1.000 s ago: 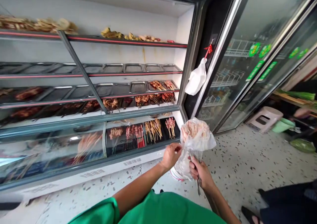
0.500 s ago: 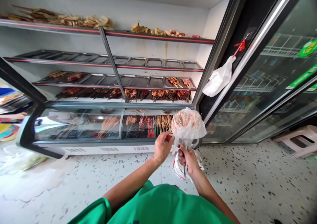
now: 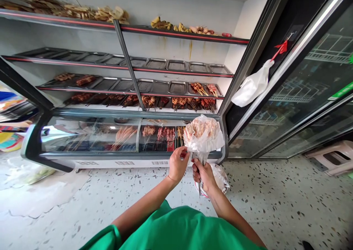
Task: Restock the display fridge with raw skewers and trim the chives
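Right hand (image 3: 204,174): fingers closed round the stick ends of a bundle of pale meat skewers wrapped in a thin clear plastic bag (image 3: 203,134), held upright | left hand (image 3: 178,164): fingers pinching the bag's lower left edge | position: mid-air, before the glass-fronted refrigerated display case (image 3: 91,137) | behind: metal trays of skewers (image 3: 202,89).

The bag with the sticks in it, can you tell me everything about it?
The thin clear plastic bag is crinkly and puffed over a bunch of pale meat skewers, heads up. The right hand grips the metal sticks below; the left hand pinches the bag's lower left edge. It is upright before the display fridge.
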{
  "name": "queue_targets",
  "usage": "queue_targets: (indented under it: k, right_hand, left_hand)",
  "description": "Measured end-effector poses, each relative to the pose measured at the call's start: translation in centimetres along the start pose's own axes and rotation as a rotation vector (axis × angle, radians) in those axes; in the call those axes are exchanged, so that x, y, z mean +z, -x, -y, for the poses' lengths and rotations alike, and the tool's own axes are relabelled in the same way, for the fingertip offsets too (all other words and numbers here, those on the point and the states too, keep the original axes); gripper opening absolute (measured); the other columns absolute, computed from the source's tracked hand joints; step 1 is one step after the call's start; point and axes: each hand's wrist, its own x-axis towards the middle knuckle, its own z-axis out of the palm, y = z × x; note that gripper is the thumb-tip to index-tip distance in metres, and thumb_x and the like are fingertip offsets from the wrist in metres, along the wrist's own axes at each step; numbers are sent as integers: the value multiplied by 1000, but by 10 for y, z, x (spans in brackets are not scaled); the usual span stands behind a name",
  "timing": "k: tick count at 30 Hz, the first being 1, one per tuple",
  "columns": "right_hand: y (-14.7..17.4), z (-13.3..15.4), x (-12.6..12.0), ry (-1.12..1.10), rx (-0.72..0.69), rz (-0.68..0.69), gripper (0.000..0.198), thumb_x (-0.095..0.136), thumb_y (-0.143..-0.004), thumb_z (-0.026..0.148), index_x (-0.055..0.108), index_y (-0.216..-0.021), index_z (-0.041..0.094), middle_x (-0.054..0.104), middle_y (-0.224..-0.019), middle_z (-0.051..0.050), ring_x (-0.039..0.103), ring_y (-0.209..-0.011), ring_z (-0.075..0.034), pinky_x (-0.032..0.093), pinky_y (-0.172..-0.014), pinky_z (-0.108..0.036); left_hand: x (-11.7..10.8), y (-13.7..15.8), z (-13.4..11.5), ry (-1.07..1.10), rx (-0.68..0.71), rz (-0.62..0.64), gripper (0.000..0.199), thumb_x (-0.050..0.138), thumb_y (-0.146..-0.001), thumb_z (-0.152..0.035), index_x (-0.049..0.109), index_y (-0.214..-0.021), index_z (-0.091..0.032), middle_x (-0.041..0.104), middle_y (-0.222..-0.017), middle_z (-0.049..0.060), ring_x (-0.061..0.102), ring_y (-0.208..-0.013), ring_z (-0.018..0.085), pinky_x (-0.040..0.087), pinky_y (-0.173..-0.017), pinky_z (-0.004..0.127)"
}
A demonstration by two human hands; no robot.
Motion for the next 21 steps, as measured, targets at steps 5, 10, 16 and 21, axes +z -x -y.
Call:
queue_targets:
  k: [5,10,16,21]
  right_hand:
    - [-2,-4,8,2,5,13,40,70,-69,49,55,-86,16,42,-53,10,27,-35,-2,20,-31,-17]
    - [-10,-1,8,-69,32,72,39,72,-68,47,56,-86,16,42,-54,10,25,-36,-1,18,-31,-16]
    - [-18,-2,6,-65,49,74,41,73,-66,48,57,-83,15,40,-52,10,25,-36,0,18,-32,-16]
    - [-23,2,6,-35,35,58,43,74,-65,50,57,-83,15,41,-52,10,24,-35,0,16,-31,-16]
  left_hand:
    - [-9,-9,3,-52,-58,-94,9,57,-70,-18,61,-78,-16,58,-63,-1,50,-53,10,42,-56,22]
    - [-22,-25,2,10,-35,-118,10,56,-65,-15,59,-75,-16,45,-53,-6,39,-48,7,34,-52,20]
    - [-36,-42,-8,618,-254,365,28,69,-69,-32,60,-88,-13,58,-70,1,48,-57,8,37,-53,19]
    - [-36,-45,-11,890,-444,371,45,78,-61,-32,62,-98,-12,64,-88,6,58,-75,12,45,-69,22]
